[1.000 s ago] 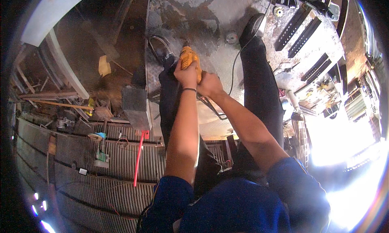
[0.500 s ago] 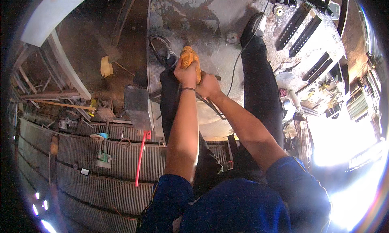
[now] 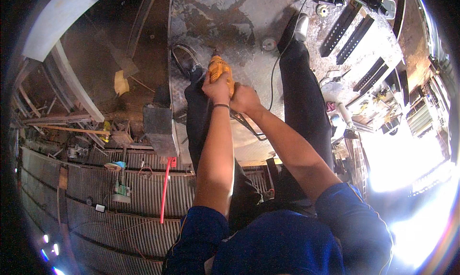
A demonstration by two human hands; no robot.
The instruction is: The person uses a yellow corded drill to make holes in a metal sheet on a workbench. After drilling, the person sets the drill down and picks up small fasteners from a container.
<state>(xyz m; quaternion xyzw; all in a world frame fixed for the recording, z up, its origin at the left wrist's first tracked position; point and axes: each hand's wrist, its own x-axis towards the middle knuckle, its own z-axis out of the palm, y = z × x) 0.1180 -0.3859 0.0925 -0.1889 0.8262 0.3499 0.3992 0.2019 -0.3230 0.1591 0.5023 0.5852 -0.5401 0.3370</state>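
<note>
One left grip (image 3: 217,89) and one right grip (image 3: 246,100) clasp the yellow drill (image 3: 218,67); what is done or left cannot be told.

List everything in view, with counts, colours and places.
power drill: one, orange, upper centre, hand-held
cord: one, dark, right of the drill
metal surface: one, grey, top centre, underfoot
round discs: two, greyish, top
perforated bars: at least three, black, upper right
block: one, grey, left of centre
bar: one, red, lower left
corrugated sheeting: count unclear, grey, lower left
other clutter: too blurred to count
shirt: one, blue, bottom
trouser legs: two, black, centre
shoes: two, dark, top
left hand: one, bare, on drill
right hand: one, bare, on drill
</note>
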